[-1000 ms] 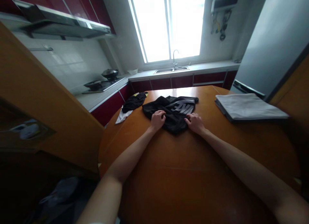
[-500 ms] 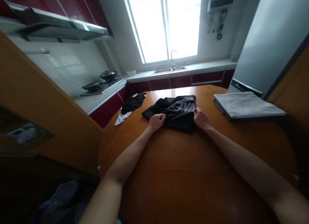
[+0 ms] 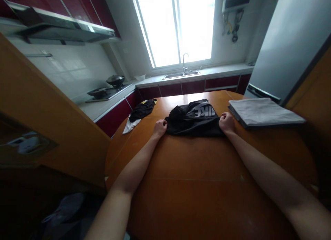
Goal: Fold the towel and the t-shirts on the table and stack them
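Note:
A black garment (image 3: 191,126) with large grey lettering lies bunched on the wooden table (image 3: 196,198); its exact kind I cannot tell. My left hand (image 3: 160,127) is closed on its near left corner. On the other side, my right hand (image 3: 227,122) pinches the near right corner. Between the two hands the near edge is pulled fairly straight, while the far part stays crumpled around the lettering. The fingertips of both hands are partly hidden by the cloth and the knuckles.
Left of the garment lies a crumpled black, white and yellow cloth (image 3: 142,110). A stack of folded grey cloth (image 3: 266,111) rests at the table's right. Beyond are a sink (image 3: 181,75), a stove with pans (image 3: 115,80) and a fridge (image 3: 292,43).
My hands have moved apart, the left one leftward and the right one rightward. The garment's near edge is now stretched wider and straighter, and its lettering has shifted right.

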Tool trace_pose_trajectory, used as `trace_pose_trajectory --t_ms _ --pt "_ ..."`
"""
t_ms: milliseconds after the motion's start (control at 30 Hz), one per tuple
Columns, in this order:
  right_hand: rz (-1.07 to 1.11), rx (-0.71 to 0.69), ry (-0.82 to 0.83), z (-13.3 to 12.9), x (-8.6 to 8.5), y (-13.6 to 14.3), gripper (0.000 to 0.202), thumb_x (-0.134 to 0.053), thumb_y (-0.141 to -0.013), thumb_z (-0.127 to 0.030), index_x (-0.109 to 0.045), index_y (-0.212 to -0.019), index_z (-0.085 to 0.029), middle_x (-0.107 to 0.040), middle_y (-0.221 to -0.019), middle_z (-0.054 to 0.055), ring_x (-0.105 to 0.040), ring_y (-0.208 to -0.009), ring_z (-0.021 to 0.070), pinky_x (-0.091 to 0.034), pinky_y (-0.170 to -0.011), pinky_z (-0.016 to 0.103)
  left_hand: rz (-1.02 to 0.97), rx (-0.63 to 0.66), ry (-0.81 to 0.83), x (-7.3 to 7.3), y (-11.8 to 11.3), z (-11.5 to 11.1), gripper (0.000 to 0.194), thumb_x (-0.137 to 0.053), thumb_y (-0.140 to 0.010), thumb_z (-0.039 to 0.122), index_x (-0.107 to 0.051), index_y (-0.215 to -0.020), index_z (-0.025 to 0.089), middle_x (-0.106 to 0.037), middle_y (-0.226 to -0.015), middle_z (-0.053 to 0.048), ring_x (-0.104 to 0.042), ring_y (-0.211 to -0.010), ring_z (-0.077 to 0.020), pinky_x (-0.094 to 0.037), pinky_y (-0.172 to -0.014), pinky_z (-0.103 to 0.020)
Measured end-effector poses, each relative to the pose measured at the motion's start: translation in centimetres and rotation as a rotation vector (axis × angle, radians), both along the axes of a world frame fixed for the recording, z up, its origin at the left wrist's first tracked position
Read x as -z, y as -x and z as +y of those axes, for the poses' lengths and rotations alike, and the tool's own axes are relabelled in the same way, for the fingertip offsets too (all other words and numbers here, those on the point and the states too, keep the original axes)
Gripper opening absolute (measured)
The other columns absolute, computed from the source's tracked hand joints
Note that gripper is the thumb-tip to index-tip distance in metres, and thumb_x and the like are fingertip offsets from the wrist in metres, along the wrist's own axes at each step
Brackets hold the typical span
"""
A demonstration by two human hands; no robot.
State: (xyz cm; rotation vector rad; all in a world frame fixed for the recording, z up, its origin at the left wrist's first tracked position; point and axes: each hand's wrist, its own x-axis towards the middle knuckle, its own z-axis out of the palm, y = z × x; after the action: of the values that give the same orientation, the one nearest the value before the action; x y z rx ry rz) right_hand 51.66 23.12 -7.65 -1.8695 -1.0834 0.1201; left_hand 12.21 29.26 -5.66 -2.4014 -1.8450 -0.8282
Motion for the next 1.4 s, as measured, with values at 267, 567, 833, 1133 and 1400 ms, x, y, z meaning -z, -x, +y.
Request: trace_pose_trajectory --t_ms 267,567,833,1133,1400 --pt "-0.075 -0.104 0.033 0.4 0.3 -0.3 0.034 -0.062 -0.088 -0.048 -0.073 -0.093 -0.016 -0.075 -0.097 0.017 -0.068 -0.091 0.0296 -0.050 -0.082 0.036 -0.031 -0.175 -0.015 -0.9 0.6 0.1 0.035 -0.046 -0.085 0.012 -0.079 -0.095 0.019 -0.072 -0.108 -0.011 -0.068 -0.102 -0.0225 -0.051 -0.096 -0.031" --pt "-0.169 -0.150 0.132 0.3 0.7 -0.1 0.027 -0.064 -0.087 -0.042 -0.075 -0.094 -0.018 -0.076 -0.095 0.014 -0.070 -0.090 0.0282 -0.049 -0.079 0.035 0.079 -0.195 0.043 -1.0 0.9 -0.4 0.027 -0.053 -0.087 0.019 -0.077 -0.099 0.018 -0.072 -0.113 -0.018 -0.067 -0.108 -0.0326 -0.049 -0.096 -0.044" --pt "-0.184 -0.192 0.183 0.1 0.5 0.2 0.026 -0.063 -0.088 -0.043 -0.074 -0.094 -0.020 -0.076 -0.098 0.014 -0.070 -0.093 0.0287 -0.049 -0.080 0.036 0.153 0.072 0.050 0.2 -1.0 -0.7 0.033 -0.046 -0.102 0.033 -0.069 -0.124 0.024 -0.068 -0.132 -0.007 -0.058 -0.121 -0.0257 -0.044 -0.105 -0.039" --pt "-0.189 -0.203 0.197 0.2 0.7 0.1 0.029 -0.060 -0.090 -0.045 -0.075 -0.095 -0.021 -0.076 -0.099 0.013 -0.070 -0.094 0.0285 -0.048 -0.081 0.036 0.148 -0.019 0.011 -0.3 -0.8 -0.9 0.037 -0.055 -0.093 0.023 -0.067 -0.128 0.026 -0.067 -0.121 -0.010 -0.055 -0.116 -0.0313 -0.044 -0.099 -0.044" --pt "-0.261 -0.161 -0.005 -1.5 -0.5 1.2 0.031 -0.049 -0.095 -0.041 -0.071 -0.093 -0.018 -0.074 -0.098 0.014 -0.065 -0.096 0.0284 -0.044 -0.087 0.038 0.146 -0.037 -0.154 -1.7 -1.2 -3.2 0.015 -0.061 -0.087 0.020 -0.071 -0.098 0.024 -0.062 -0.125 -0.011 -0.050 -0.124 -0.0313 -0.037 -0.104 -0.048"
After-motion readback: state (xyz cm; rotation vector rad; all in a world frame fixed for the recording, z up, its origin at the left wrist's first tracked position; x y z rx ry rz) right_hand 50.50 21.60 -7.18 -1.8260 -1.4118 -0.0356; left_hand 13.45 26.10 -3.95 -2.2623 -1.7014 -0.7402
